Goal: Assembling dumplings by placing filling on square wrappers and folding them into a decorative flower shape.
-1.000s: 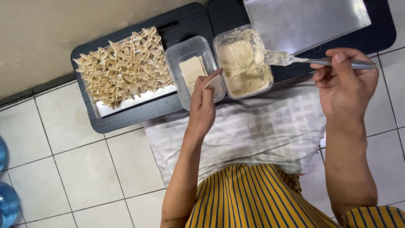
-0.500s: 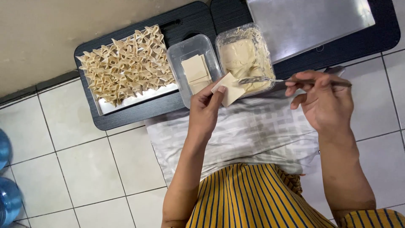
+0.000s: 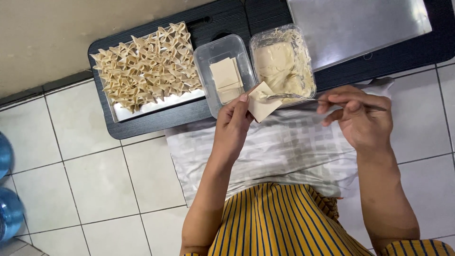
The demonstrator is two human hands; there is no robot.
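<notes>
Wrapper (image 3: 261,105) sits flat on the fingertips of the left hand (image 3: 233,127), thumb pinning its near edge, so the square stays open and level just in front of the two tubs. That grip is closed on the wrapper alone. The right hand (image 3: 361,119) is closed on the handle of a spoon (image 3: 303,98), held nearly level with its bowl resting on the wrapper's middle; the long sideways reach keeps the hand clear of the filling tub (image 3: 283,62) while the bowl meets the dough.

Both tubs stand side by side on a black tray (image 3: 156,124) on the floor, right at the edge nearest the person, which keeps each within a short reach: the clear tub (image 3: 223,76) with the stack of spare wrappers to the left, the one with pale paste to its right. Left of these, a metal sheet (image 3: 156,105) holds many folded pieces packed close in rows. A bare metal sheet (image 3: 360,26) lies on a second dark tray further right. A checked cloth (image 3: 284,147) covers the lap under both hands, where it would catch drips. Blue bottles (image 3: 7,208) show at the far left on the tile floor (image 3: 95,180).
</notes>
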